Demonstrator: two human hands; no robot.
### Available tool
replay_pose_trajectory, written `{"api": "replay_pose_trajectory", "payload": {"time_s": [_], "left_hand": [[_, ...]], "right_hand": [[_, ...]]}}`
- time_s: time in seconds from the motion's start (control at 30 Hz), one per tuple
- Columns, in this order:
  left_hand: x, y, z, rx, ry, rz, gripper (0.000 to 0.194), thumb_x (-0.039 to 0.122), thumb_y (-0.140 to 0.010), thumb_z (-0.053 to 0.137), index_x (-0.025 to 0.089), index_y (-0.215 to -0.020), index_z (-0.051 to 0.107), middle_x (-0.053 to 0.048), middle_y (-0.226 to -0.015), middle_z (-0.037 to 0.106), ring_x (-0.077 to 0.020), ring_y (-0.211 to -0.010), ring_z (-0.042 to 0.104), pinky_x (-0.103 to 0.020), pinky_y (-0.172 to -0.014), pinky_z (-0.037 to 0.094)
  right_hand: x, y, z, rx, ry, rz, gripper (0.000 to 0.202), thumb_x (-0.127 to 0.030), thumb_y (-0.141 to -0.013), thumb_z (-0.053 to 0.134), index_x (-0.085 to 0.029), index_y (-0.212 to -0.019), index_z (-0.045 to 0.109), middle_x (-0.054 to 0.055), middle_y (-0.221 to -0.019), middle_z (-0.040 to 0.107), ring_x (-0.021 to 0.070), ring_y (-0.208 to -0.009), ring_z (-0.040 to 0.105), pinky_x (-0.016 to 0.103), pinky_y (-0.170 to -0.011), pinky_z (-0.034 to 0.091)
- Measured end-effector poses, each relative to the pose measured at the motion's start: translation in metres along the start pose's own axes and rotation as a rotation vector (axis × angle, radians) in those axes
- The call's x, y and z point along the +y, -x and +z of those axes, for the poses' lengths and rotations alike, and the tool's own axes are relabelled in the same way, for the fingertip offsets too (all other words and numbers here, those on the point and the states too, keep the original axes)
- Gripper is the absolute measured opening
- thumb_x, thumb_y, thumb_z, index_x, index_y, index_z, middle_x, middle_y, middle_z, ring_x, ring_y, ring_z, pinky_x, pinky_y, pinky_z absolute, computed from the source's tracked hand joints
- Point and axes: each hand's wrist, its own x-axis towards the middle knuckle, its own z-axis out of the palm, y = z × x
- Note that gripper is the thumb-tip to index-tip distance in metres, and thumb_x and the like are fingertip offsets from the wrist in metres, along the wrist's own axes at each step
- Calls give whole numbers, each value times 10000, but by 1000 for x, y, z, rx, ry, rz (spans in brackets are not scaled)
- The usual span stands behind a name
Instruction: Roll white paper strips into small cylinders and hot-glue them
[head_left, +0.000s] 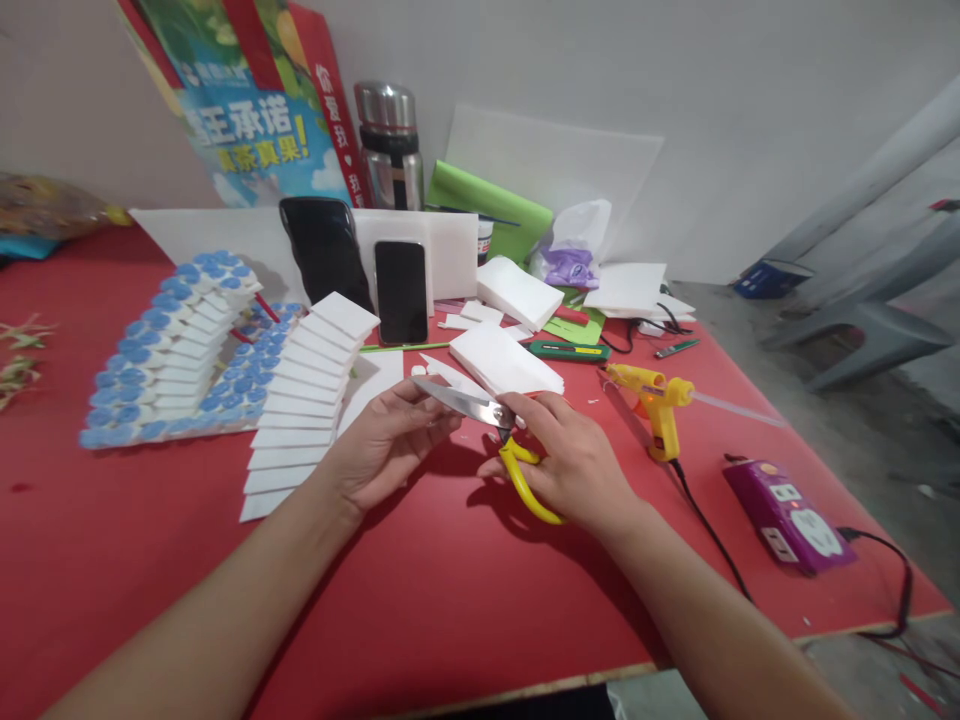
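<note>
My right hand (574,455) grips a pair of scissors (523,487) with yellow handles, its fingers up near the pivot. Their metal blades point left over the red table. Around the blade tip curl the fingers of my left hand (390,435); whatever they pinch is hidden. Close by on the left, white card strips (300,410) stand in a stepped, fanned row. Beyond them is a curved piece with blue-and-white rolled rounds (161,350). A stack of white cards (504,360) lies just behind the scissors.
A yellow glue gun (660,405) and a purple power strip (787,515) with cords lie at right. Behind are a green cutter knife (568,351), two phones (401,290), a steel flask (390,145) and a printed bag (255,110). The red table (450,620) ends near me.
</note>
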Motion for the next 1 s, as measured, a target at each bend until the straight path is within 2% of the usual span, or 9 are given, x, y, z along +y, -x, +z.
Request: {"api": "replay_pose_trajectory", "payload": {"time_s": [0.17,0.27,0.43,0.57,0.7,0.83,1.0], "left_hand": [[2,1,-2,6,-72,-1,245,148,-667,952,116,-863,809,-45,-822,773,-124,-744,717,-202,-749,623],[3,1,-2,12,-72,-12,246,149,-681,943,115,-886,812,-43,-788,755,-125,-724,716,-198,-732,623],[4,2,-3,25,-40,-52,346,128,-697,923,135,-1029,823,-49,-886,768,-130,-774,734,-194,-760,626],[3,2,-3,29,-47,-43,297,118,-693,920,138,-977,834,-60,-911,781,-130,-786,732,-203,-778,629],[2,2,-2,41,-69,-42,296,124,-664,940,165,-939,840,-75,-963,805,-141,-830,740,-216,-808,629],[2,2,-2,35,-102,-42,275,151,-676,944,163,-929,837,-55,-909,800,-127,-773,736,-210,-775,623],[0,2,-2,-4,-189,2,247,178,-695,936,141,-914,827,-56,-861,781,-133,-716,725,-235,-727,614]], "right_hand": [[2,3,0,-5,15,-11,478,-439,-949,695,-144,-1322,648,135,-1010,722,233,-774,705,331,-692,516],[1,3,2,4,-37,27,410,-393,-950,693,-163,-1288,662,106,-965,723,208,-749,676,310,-696,507],[6,-4,-1,139,-104,189,423,-525,-939,681,-161,-1154,694,51,-822,686,173,-674,595,291,-663,470],[12,-9,-10,162,-134,351,516,-649,-911,653,-168,-1089,710,-2,-681,592,150,-577,486,283,-575,403],[12,-9,-15,160,-161,429,596,-732,-892,619,-179,-1093,714,-15,-646,558,154,-564,475,282,-555,374],[14,-9,-22,84,-41,491,622,-753,-920,552,-183,-1111,716,6,-638,599,182,-571,537,294,-576,378],[20,-8,-39,-183,353,620,489,-603,-993,510,-160,-976,716,120,-684,689,305,-663,665,355,-605,380]]}}
